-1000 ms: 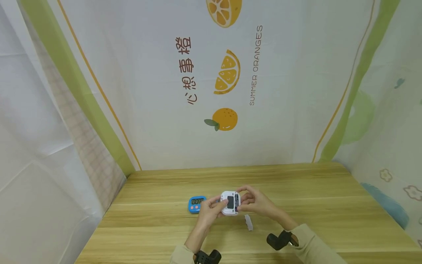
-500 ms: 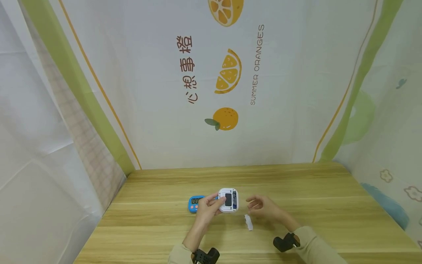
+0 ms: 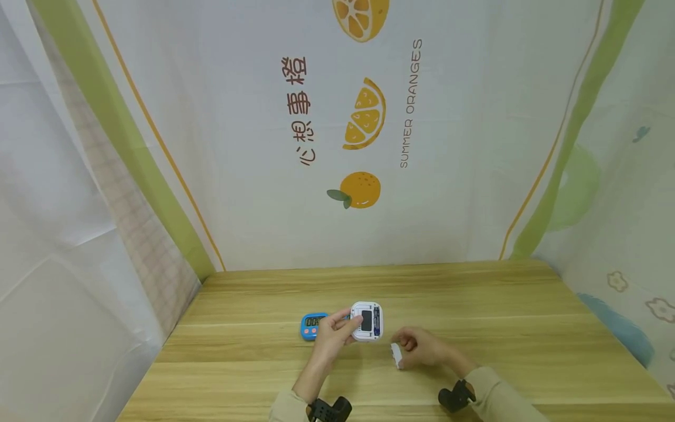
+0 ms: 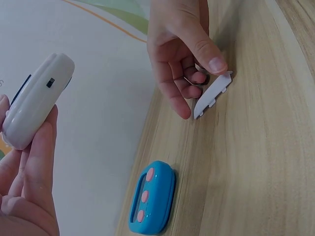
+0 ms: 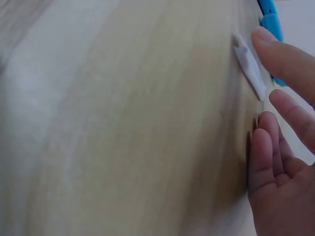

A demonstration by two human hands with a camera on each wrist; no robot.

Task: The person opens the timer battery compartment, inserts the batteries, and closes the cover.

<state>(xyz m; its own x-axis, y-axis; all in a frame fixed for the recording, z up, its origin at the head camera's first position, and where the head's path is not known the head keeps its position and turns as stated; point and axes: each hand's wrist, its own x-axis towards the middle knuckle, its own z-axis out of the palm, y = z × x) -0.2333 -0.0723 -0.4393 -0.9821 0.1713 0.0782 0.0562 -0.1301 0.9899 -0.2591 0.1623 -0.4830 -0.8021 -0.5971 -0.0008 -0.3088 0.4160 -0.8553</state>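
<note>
My left hand (image 3: 330, 338) holds a white digital timer (image 3: 361, 330), its back turned up, thumb on top and fingers below. A battery (image 3: 377, 321) sits in the uncovered slot at the timer's right side. On the table lies a small white battery cover (image 3: 396, 355) with little tabs along one edge, plain in the left wrist view too (image 4: 212, 95). Right beside it is my right hand (image 3: 420, 346), thumb and fingers apart and loosely bent around the cover's near side. In the right wrist view a gap shows between the fingertips (image 5: 264, 34) and the cover.
A blue timer (image 3: 309, 328) with pink buttons lies on the wooden table (image 3: 237, 351), partly behind my left hand. A white curtain (image 3: 253, 223) printed with oranges hangs along the table's back edge. A black wrist camera (image 3: 456, 396) sits on each wrist.
My right hand has left the white timer's battery slot and come down to the battery cover on the table. The left hand keeps its hold on the timer, nearly in place.
</note>
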